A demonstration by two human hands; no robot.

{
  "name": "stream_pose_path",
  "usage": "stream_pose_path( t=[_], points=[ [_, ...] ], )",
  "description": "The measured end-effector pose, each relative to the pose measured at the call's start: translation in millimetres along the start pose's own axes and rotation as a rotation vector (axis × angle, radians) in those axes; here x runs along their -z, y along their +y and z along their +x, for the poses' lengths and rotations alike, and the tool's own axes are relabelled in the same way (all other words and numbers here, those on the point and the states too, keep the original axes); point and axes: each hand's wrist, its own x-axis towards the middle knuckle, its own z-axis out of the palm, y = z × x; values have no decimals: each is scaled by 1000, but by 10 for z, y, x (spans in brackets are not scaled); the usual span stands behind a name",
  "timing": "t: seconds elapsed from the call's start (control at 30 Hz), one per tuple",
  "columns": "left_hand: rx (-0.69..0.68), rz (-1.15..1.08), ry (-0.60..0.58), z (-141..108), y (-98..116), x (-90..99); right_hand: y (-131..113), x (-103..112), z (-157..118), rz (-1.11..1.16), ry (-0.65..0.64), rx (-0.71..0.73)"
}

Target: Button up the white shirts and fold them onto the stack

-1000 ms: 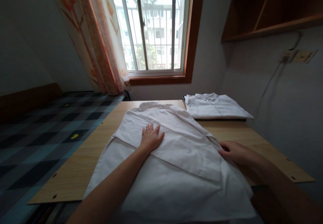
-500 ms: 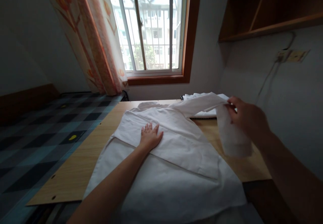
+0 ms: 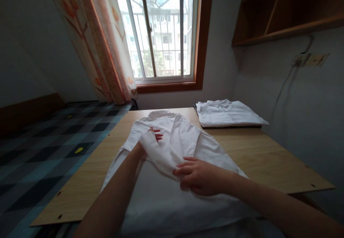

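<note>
A white shirt [image 3: 158,205] lies spread on the wooden board, its collar end toward the window. One sleeve [image 3: 157,155] is folded across the body, its end draped over my left wrist. My left hand [image 3: 156,133] sits on the upper part of the shirt, partly covered by that sleeve; the fingers that show are stretched and apart. My right hand [image 3: 196,175] has its fingers bent around the lower edge of the sleeve, near the shirt's middle. The thumb of the right hand is hidden.
Folded white clothes [image 3: 228,112] lie on a dark flat base at the board's back right. The wooden board [image 3: 266,155] reaches toward a checked bedspread [image 3: 91,134] on the left. A curtain [image 3: 104,52] hangs beside the window, and a wall shelf [image 3: 285,30] juts out upper right.
My right hand has brought the sleeve from the far right over onto the shirt's body. The sleeve now covers part of my left hand, which has shifted slightly left and away from me.
</note>
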Motion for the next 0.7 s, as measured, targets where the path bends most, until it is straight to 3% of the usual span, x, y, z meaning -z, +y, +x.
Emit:
stream_pose_path(
  t=[0.07,0.13,0.23,0.33,0.47,0.57,0.7],
  points=[
    [79,-70,-66,-45,78,96,4,-37,-25,188,10,-50],
    [127,-100,-119,-112,158,157,128,13,-72,291,138,-197],
    [227,-8,-228,-246,285,222,457,82,-198,193,286,-501],
    [215,232,-319,-385,400,293,773,33,-356,19,247,-733],
    [96,400,-376,-480,443,410,975,-118,-452,4,199,-712],
    [148,441,-366,-468,361,506,1014,-169,-380,-32,150,-642],
    [228,465,-334,-436,267,584,1087,-155,-184,-230,24,-735]
  ],
)
